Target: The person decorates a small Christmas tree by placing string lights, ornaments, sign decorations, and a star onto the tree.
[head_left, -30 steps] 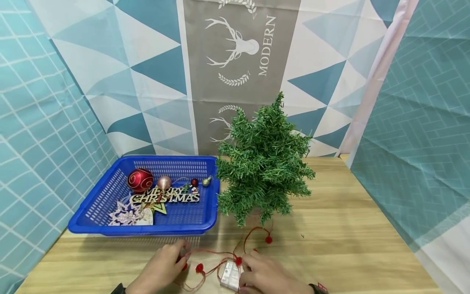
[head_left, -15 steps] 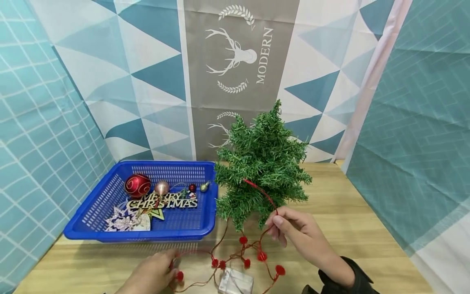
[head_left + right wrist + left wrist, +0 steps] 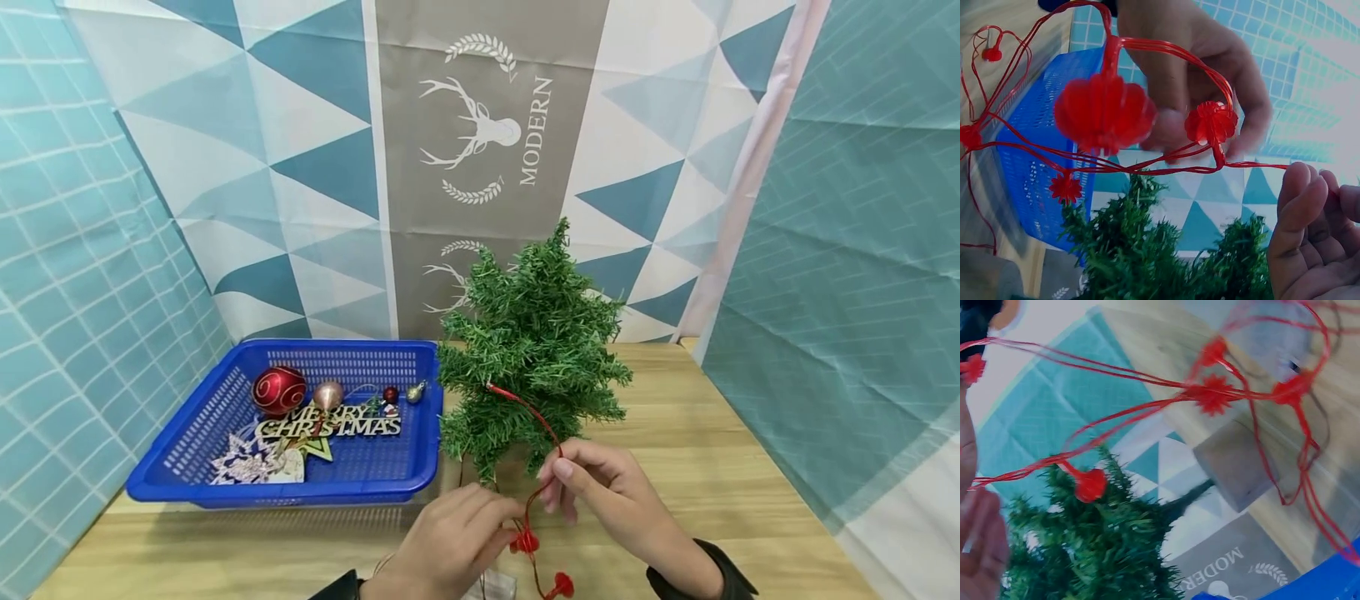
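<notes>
My right hand point(image 3: 607, 492) pinches the red cord of a string light point(image 3: 536, 412) between thumb and fingertips; its tip sticks up in front of the small green artificial Christmas tree point(image 3: 532, 342). Red lantern-shaped beads point(image 3: 527, 542) hang from the cord below. Beside them is my left hand point(image 3: 453, 533), its fingers bent and reaching to the cord. In the right wrist view, that left hand point(image 3: 1210, 81) is blurred, with thumb and forefinger apart behind a red bead point(image 3: 1210, 123). Partly hidden under the left hand, a whitish box point(image 3: 498, 586) lies on the table.
A blue basket point(image 3: 300, 493) stands left of the tree, holding a red ball point(image 3: 279, 390), a Merry Christmas sign point(image 3: 330, 427), a snowflake point(image 3: 243, 458) and small baubles. The tree's grey base point(image 3: 1235, 465) stands on the wooden table point(image 3: 712, 467). Patterned cloth hangs behind.
My right hand has risen with the cord's end, pulling several beads up. My left hand, earlier at the cord on the lower left, has moved right to beside the right hand.
</notes>
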{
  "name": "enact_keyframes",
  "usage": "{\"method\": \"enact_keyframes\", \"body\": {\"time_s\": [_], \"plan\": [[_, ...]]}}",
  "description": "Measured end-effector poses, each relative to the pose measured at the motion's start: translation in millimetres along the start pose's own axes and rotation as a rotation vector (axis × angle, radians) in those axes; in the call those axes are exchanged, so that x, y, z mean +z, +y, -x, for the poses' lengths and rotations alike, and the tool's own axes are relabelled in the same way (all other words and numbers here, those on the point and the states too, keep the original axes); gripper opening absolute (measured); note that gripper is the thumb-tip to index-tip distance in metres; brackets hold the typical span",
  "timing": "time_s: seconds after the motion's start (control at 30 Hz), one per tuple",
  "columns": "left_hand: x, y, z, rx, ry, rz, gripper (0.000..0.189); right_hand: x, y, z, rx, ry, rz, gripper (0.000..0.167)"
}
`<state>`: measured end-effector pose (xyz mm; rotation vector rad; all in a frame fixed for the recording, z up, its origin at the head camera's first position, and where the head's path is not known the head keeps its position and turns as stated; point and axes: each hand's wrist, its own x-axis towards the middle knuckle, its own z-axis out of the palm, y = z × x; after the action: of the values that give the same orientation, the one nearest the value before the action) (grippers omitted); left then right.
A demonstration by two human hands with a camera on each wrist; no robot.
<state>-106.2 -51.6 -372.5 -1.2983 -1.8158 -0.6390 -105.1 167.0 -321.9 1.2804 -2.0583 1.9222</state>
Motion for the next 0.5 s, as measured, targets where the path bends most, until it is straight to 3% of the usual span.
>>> {"method": "enact_keyframes", "body": {"time_s": [0.07,0.13,0.27,0.37,0.5], "plan": [[4.6,-2.0,-3.4,0.098,0.127,0.015,0.021,-3.8,2.5,3.7,0.025,0.019,-0.015,0.025],[4.3,-2.1,-5.8,0.119,0.178,0.022,0.022,-6.4,4.8,6.5,0.044,0.031,-0.031,0.027],[11.4,-3.1,-8.9,0.112,0.197,-0.042,0.023,-8.3,7.8,7.5,0.013,0.016,-0.084,0.027],[19.8,-1.9,-11.6,0.111,0.199,-0.087,0.021,-5.6,5.4,6.8,0.051,0.025,-0.112,0.023],[28.1,1.6,-9.6,0.03,0.172,-0.124,0.023,-4.1,1.9,7.7,0.066,0.024,-0.147,0.024]]}}
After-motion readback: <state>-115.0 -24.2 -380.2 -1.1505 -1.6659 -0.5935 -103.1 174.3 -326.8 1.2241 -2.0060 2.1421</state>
